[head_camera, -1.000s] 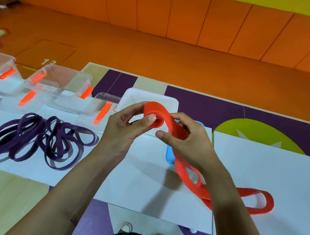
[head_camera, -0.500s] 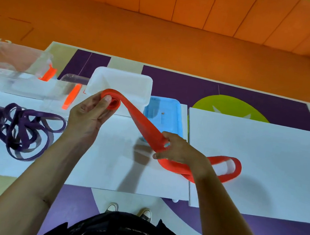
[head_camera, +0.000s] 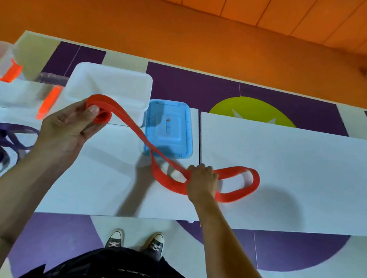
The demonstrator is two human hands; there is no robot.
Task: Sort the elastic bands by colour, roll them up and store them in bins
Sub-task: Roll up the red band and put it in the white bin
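Rolling is under way on the red band: the left hand pinches a small coil between thumb and fingers, above the counter before the white bin, perhaps only a turn or two. The right hand curls round the flat, twisted strap lower down, its far loop lying on the counter. Next it needs slack fed evenly, kept flat.

The hands have drawn apart, the right hand sliding down the red band.
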